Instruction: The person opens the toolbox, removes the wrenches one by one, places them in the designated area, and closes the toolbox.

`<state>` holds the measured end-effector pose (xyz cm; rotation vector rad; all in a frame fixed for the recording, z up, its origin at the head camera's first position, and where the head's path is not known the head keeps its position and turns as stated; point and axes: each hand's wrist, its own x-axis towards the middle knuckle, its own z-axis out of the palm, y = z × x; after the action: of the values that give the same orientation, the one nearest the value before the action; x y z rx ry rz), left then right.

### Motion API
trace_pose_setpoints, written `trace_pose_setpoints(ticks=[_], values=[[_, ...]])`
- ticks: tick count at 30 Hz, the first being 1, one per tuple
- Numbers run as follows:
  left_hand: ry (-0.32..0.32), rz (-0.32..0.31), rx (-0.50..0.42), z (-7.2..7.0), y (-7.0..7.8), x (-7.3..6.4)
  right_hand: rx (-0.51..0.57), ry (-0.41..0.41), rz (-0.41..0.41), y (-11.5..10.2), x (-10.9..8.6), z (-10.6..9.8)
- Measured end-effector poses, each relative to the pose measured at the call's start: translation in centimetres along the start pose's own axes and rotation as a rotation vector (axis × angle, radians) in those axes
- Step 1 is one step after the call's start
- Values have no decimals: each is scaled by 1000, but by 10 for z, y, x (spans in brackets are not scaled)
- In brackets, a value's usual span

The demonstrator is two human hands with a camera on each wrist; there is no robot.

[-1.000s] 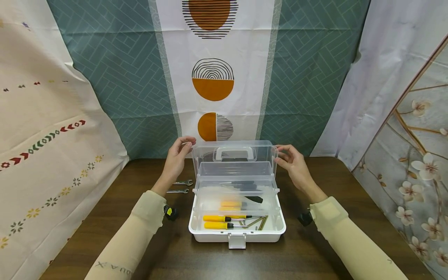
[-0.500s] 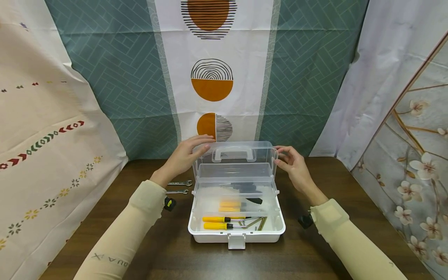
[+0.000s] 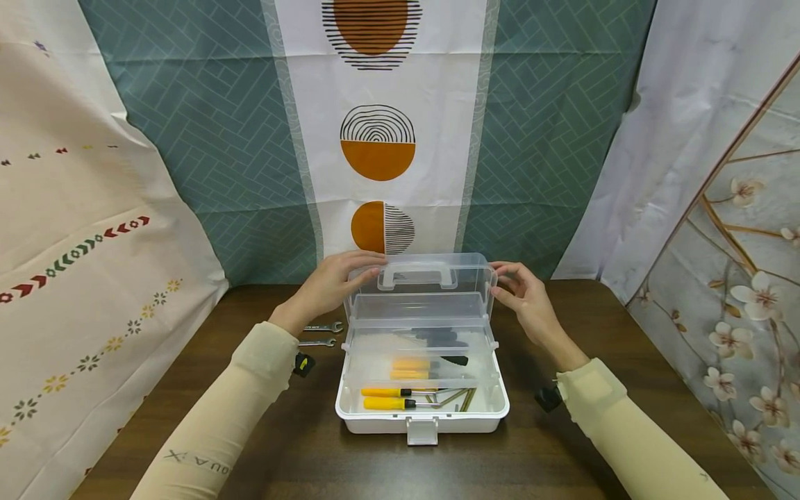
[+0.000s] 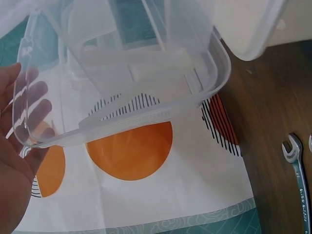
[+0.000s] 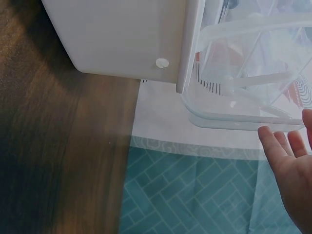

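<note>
A white toolbox [image 3: 369, 422] stands on the table, its clear lid [image 3: 421, 260] raised at the back. My left hand [image 3: 328, 282] grips the lid's upper left corner; in the left wrist view, its fingers [image 4: 36, 92] show through the clear plastic. At the lid's right side, my right hand [image 3: 525, 295] pinches the edge between thumb and fingers, with the fingertips [image 5: 265, 134] right at the rim in the right wrist view. Yellow-handled screwdrivers [image 3: 384, 403] and brass-coloured hex keys [image 3: 467, 399] lie inside the box. A translucent tray [image 3: 369, 364] covers more orange and black handles.
Two wrenches [image 3: 321, 343] lie on the brown table [image 3: 500, 465] left of the toolbox, under my left forearm's far side. A white front latch [image 3: 422, 432] hangs down from the box. Patterned cloth [image 3: 400, 125] hangs behind the table.
My left hand has moved right and inward, from beside the lid's left edge over onto its upper left corner. My right hand and the toolbox have hardly moved.
</note>
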<state>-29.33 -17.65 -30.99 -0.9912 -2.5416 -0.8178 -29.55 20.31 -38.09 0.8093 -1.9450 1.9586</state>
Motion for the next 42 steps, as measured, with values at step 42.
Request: trace_pose_setpoints(ticks=[42], values=[[144,180,92,9,18,-31,-535,-348,-179,-71,26,0]])
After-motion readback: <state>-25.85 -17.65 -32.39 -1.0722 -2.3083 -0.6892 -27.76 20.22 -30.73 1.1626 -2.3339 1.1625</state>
